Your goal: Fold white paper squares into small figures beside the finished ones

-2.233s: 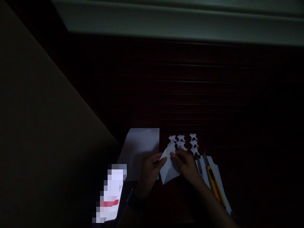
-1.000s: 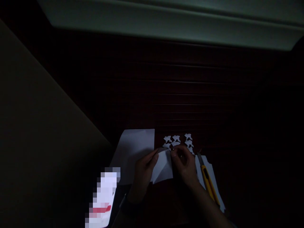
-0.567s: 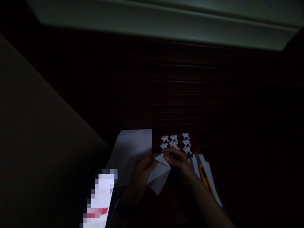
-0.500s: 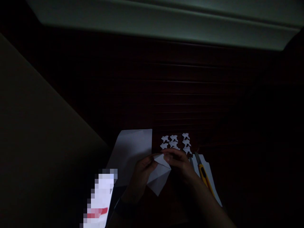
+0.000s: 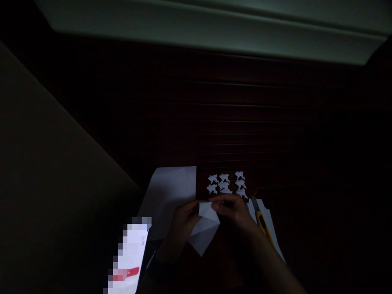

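A creased white sheet of paper (image 5: 206, 236) is held up between both hands, its lower corner pointing down toward me. My left hand (image 5: 183, 222) pinches its left side, thumb in front. My right hand (image 5: 231, 210) is closed on its upper right edge with thumb and fingers. The top of the sheet is folded over in a flap, and crease lines run across it. Just beyond my hands lie several small folded paper figures (image 5: 224, 178) in rows; the kind of figure is too small to tell.
A large white sheet (image 5: 171, 183) lies to the left. At lower left a lit screen (image 5: 131, 253) is partly pixelated. On the right, a yellow utility knife (image 5: 263, 224) with its blade out rests on white paper (image 5: 277, 237). Dark slatted wood (image 5: 229, 118) stands behind.
The paper's upper flap looks more opened out now, and its bottom corner has shifted slightly down and left. Both hands keep their hold, with my right hand moved slightly.
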### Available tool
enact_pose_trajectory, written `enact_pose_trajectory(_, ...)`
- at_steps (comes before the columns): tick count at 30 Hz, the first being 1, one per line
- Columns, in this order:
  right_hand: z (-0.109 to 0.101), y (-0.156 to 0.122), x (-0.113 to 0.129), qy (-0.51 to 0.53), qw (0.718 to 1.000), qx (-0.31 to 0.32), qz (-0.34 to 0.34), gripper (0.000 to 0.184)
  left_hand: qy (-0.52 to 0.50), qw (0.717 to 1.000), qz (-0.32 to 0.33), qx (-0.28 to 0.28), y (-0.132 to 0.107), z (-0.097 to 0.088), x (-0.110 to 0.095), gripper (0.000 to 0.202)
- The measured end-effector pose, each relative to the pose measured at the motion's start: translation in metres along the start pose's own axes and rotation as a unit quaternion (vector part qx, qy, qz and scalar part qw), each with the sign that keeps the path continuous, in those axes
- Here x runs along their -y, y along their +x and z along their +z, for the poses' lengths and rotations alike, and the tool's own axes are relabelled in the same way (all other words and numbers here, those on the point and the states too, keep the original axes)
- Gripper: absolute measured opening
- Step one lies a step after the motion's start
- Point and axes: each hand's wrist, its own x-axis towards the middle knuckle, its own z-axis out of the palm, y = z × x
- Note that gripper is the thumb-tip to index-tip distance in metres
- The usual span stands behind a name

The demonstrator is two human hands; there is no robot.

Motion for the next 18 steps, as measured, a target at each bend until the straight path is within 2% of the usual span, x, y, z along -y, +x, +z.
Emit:
enact_pose_trajectory(7, -0.001, 0.001, -0.001, -0.014, 1.000, 0.008, -0.011, 0.017, 0.047, 0.997, 0.029, -0.054, 0.002, 0.003, 0.003, 0.024)
enact_pose_trajectory(14, 0.001, 0.002, -0.004, 0.006, 1.000, -0.004, -0.003, 0.017, 0.093, 0.991, 0.054, -0.076, 0.001, 0.004, 0.007, 0.024)
enact_pose_trajectory(18, 0.003, 0.003, -0.004, -0.023, 0.999, 0.010, -0.027, 0.020, 0.091, 0.990, 0.057, -0.094, 0.003, 0.005, 0.014, 0.026)
